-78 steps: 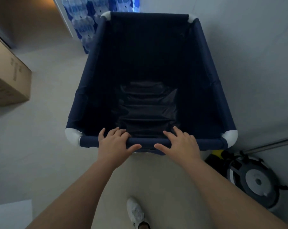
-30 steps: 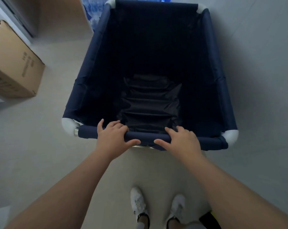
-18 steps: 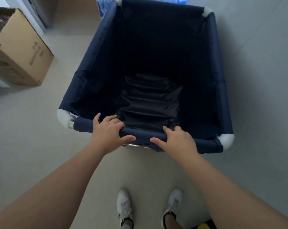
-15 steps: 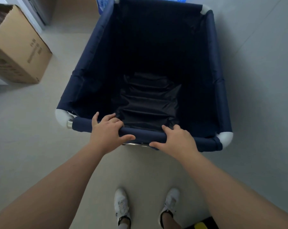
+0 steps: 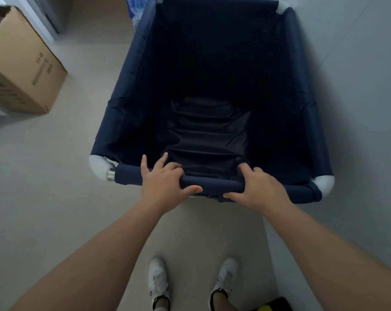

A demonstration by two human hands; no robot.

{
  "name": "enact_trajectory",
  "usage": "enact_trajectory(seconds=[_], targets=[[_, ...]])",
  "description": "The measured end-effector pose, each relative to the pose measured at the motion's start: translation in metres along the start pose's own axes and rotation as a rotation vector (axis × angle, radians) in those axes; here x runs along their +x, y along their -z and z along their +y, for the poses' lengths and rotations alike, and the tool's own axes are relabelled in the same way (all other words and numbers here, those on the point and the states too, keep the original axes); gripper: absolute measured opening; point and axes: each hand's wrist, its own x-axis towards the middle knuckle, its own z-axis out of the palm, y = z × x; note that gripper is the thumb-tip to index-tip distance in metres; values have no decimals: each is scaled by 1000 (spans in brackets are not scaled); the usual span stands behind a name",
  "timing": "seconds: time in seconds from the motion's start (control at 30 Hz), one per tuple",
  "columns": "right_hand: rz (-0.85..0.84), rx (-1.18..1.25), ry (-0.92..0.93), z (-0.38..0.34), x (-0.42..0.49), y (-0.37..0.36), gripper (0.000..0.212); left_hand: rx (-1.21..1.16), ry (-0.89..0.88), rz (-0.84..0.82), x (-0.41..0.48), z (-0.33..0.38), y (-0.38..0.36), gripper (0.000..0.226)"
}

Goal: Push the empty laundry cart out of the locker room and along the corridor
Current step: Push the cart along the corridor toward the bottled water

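Note:
The laundry cart (image 5: 127, 97) is a navy fabric bin with white corner caps, seen from above in front of me. Nothing lies inside it; only its dark creased bottom shows. My left hand (image 5: 163, 182) grips the padded near rail left of centre, thumb under it and two fingers lifted. My right hand (image 5: 257, 189) grips the same rail right of centre, fingers curled over the top. The cart's wheels are hidden under the bin.
An open cardboard box (image 5: 21, 68) stands on the floor to the left, near a door frame. Packs of water bottles (image 5: 137, 7) sit beyond the cart's far left corner. A grey wall (image 5: 358, 86) runs close along the right. My white shoes (image 5: 158, 281) are below.
The cart has rolled forward past a round floor machine on the right, now out of view. The cardboard box has come closer on the left. Both hands stay on the near rail.

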Motion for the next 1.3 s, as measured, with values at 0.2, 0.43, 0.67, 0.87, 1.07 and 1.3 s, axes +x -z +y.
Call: enact_trajectory(seconds=[0.2,0.43,0.67,0.87,1.07,1.3], targets=[[-12,-10,10,43,7,11,93,-4,24,10,7,44,-5,87],[-11,-30,31,79,14,20,96,-28,39,20,16,80,-8,87],[-3,-33,47,86,26,20,97,-13,-14,22,28,77,-7,83],[-42,19,42,101,36,28,109,-29,-27,13,39,90,-6,88],[-63,-6,32,131,45,41,107,-37,-11,42,50,123,-11,87],[-87,56,17,124,63,47,99,-31,-66,31,71,113,-6,84]])
